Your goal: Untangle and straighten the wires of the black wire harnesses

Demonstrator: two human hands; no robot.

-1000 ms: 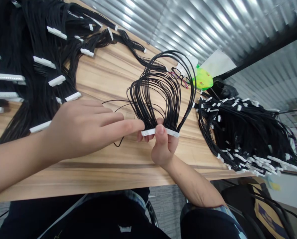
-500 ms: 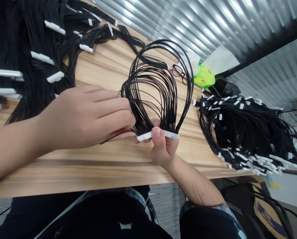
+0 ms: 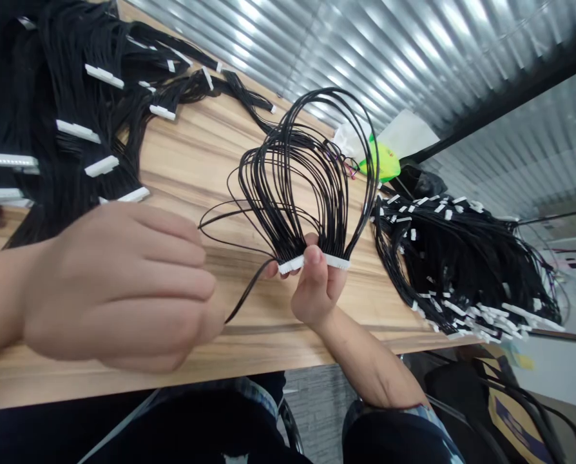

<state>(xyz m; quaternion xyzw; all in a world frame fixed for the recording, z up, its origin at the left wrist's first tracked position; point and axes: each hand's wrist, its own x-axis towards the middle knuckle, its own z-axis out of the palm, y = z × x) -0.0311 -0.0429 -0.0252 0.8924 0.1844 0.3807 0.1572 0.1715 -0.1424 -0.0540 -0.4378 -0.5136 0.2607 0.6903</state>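
No words, numbers or brand names can be read anywhere in view. The white wire connector (image 3: 313,261) at about 6 o'clock shows no legible marking. The green packet (image 3: 382,161) at about 2 o'clock carries small reddish marks, too small to read. The carton (image 3: 513,425) at about 4 o'clock has blue printing, but it is too blurred and cut off to make out.
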